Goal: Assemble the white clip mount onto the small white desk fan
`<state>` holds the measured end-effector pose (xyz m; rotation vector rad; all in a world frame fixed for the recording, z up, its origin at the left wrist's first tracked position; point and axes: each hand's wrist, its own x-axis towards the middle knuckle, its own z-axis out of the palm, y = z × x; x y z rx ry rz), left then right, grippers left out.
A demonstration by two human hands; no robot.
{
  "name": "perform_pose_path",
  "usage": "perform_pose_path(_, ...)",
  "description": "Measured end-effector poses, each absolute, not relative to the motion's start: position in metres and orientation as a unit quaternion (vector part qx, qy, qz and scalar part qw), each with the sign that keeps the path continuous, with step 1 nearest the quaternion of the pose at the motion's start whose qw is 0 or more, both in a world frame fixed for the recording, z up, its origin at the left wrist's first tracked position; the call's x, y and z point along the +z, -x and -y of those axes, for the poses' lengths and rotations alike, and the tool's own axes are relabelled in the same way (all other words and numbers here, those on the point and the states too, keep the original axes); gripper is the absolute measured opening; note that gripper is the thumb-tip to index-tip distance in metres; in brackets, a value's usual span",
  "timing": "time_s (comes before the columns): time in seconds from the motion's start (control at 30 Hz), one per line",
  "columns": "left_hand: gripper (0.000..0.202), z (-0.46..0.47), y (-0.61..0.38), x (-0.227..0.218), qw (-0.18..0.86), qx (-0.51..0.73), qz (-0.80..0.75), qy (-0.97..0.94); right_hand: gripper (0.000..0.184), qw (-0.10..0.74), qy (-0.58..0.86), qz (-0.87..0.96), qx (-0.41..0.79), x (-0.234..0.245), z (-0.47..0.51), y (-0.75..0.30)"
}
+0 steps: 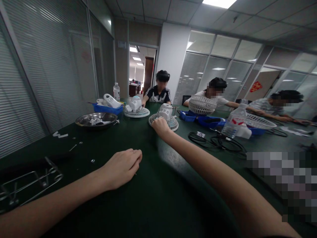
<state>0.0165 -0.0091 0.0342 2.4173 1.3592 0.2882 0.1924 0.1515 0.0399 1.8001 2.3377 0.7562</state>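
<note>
My left hand [125, 167] rests on the dark green table, its fingers curled together. Whatever it may hold is hidden beneath them. Stretched far forward, my right hand [160, 126] is closed at the near left edge of a small white fan [166, 112], which lies grille down with its motor housing up. The fingertips are partly hidden against the grille. Just left of it lies a second white fan [136, 107], also grille down. A co-worker across the table has a hand [143, 101] beside that second fan.
A steel bowl [109, 121] holds small white parts. Behind it stands a blue tray [111, 108]. Wire stands [37, 181] and loose nuts [92, 161] lie at left. Black cables [223, 142], a large plastic bottle [234, 122] and fan grilles [201, 105] are at right, near two more people.
</note>
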Motion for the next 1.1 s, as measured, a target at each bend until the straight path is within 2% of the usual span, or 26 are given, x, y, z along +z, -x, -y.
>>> perform_pose_path(0.1,0.021,0.007,-0.015,0.031,0.156,0.115,-0.472,-0.860,0.034,0.058,-0.608,-0.763,0.212,0.051,-0.177,-0.199)
perform_pose_path(0.27,0.023,0.004,-0.011,0.030,0.179,0.112,-0.455,-0.865,0.034,0.044,-0.628,-0.758,0.170,0.069,-0.220,-0.218)
perform_pose_path(0.47,0.028,0.001,-0.010,0.027,0.147,0.124,-0.433,-0.881,0.034,-0.013,-0.639,-0.755,0.145,0.048,-0.254,-0.235)
perform_pose_path(0.63,0.026,-0.002,-0.010,0.025,0.124,0.114,-0.420,-0.892,0.034,-0.043,-0.648,-0.747,0.145,0.040,-0.278,-0.231)
perform_pose_path(0.9,0.033,0.007,-0.008,0.030,0.107,0.102,-0.418,-0.896,0.031,-0.063,-0.646,-0.738,0.187,0.064,-0.260,-0.249)
perform_pose_path(1.0,0.032,0.007,-0.010,0.029,0.085,0.098,-0.419,-0.899,0.035,-0.100,-0.612,-0.748,0.236,0.072,-0.245,-0.238)
perform_pose_path(1.1,0.032,0.007,-0.013,0.028,0.063,0.085,-0.425,-0.899,0.036,-0.110,-0.554,-0.791,0.236,0.070,-0.238,-0.198)
